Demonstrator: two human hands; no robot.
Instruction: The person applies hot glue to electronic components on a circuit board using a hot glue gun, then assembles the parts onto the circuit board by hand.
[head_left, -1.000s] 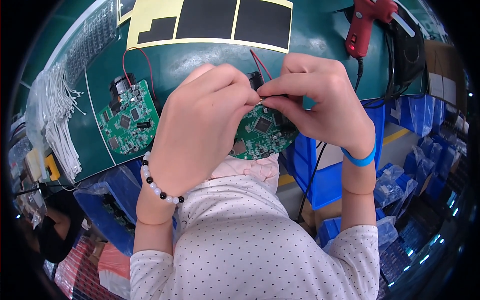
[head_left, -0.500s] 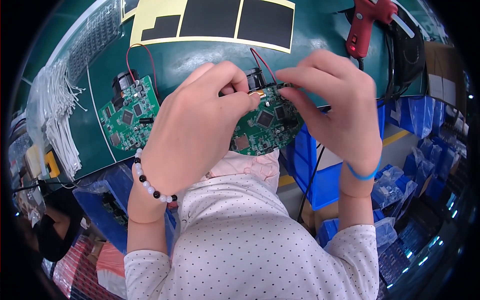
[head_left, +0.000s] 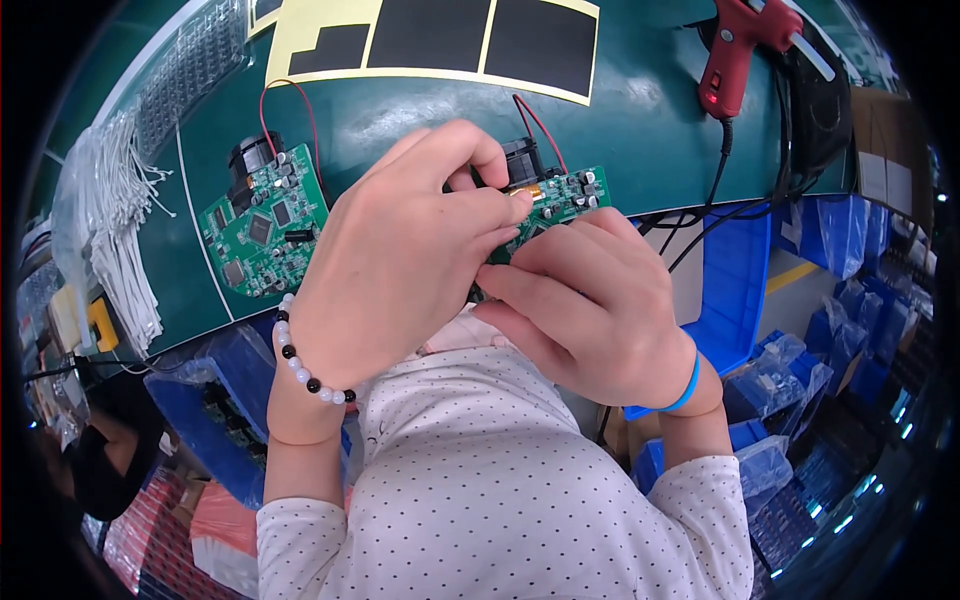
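A green circuit board (head_left: 590, 187) lies at the table's near edge, mostly covered by both hands. My left hand (head_left: 395, 245), wearing a beaded bracelet, is closed on it from the left, thumb by an orange strip (head_left: 541, 190). A black round part (head_left: 521, 163) with a red and a dark wire sits at the board's far edge. My right hand (head_left: 600, 305), with a blue band, is pinched at the board's near side; what lies between its fingertips is hidden. Left of my left hand rests a second green circuit board (head_left: 262, 225), also with a black part and wires.
A yellow sheet with black stickers (head_left: 430, 40) lies at the back. A red glue gun (head_left: 727, 65) and its cable are at the far right. White cable ties (head_left: 120, 250) hang at the left table edge. Blue bins (head_left: 735, 290) stand below the table.
My right hand has moved from the board's far right corner down and left to its near side, uncovering that corner. My left hand keeps its hold.
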